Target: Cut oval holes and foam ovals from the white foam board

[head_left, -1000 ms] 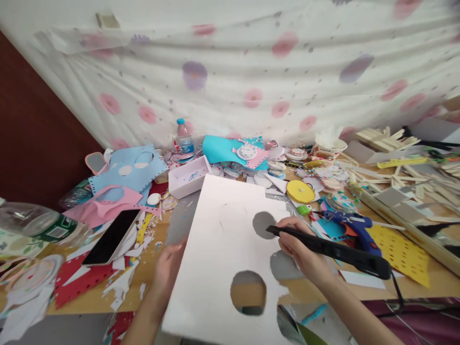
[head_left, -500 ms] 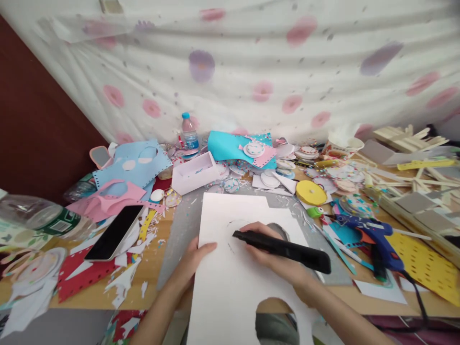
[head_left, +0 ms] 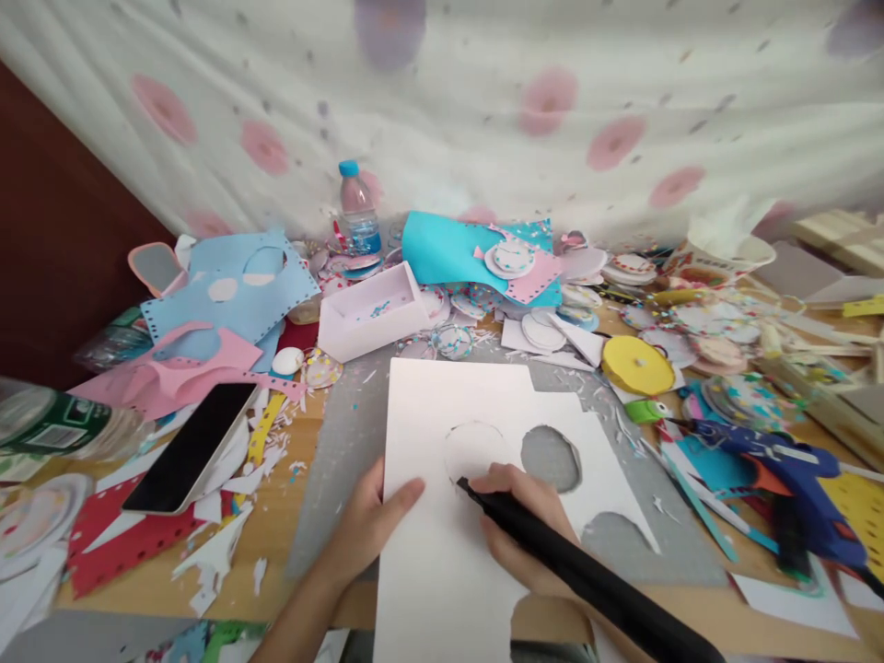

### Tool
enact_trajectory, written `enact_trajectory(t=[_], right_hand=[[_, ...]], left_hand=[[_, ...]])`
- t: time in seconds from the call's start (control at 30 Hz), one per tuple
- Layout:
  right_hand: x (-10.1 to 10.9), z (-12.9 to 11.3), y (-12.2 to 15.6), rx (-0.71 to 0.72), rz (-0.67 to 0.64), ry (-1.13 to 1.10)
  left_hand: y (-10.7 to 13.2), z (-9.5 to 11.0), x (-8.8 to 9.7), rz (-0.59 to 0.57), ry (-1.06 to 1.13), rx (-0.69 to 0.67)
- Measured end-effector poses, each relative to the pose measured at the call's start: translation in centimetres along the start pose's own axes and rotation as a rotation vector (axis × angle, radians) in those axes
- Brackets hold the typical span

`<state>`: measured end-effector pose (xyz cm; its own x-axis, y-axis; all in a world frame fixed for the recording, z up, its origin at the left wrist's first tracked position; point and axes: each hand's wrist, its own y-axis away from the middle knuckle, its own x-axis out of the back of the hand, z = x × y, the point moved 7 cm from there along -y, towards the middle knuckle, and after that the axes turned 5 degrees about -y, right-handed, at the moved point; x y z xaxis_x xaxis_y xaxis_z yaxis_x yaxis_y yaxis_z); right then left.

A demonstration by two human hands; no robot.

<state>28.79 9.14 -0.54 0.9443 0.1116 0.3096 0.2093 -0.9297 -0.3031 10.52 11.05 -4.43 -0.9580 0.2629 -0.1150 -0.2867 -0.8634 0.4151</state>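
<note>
Your right hand [head_left: 525,525] was wrapped around the black tool [head_left: 587,580]. Its tip touched the white sheet [head_left: 448,589] at the lower edge of a faint circle [head_left: 475,449], just beside a finished round hole [head_left: 551,458]. Your left hand [head_left: 373,525] lay unclenched, thumb and palm pressing the sheet's left edge onto the grey mat [head_left: 345,479] on the desk [head_left: 276,525]. I could not tell whether the outline was scored or only drawn. The step called for a flat sheet, a thumb well clear of the tip, and a slow pass along the line.
</note>
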Motion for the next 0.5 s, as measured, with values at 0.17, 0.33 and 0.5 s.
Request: enact_trajectory(t=[0.17, 0.33, 0.5], right_hand=[[-0.7, -1.1, -0.4, 0.130, -0.085, 0.076], [-1.3, -1.2, -0.2, 0.164, -0.113, 0.188], [-1.4, -1.3, -0.5, 0.157, -0.129, 0.158]], left_hand=[[-0.1, -0.2, 0.1, 0.001, 0.005, 0.024], [0.1, 0.1, 0.2, 0.044, -0.023, 0.029], [0.1, 0.4, 0.1, 0.048, -0.011, 0.028]])
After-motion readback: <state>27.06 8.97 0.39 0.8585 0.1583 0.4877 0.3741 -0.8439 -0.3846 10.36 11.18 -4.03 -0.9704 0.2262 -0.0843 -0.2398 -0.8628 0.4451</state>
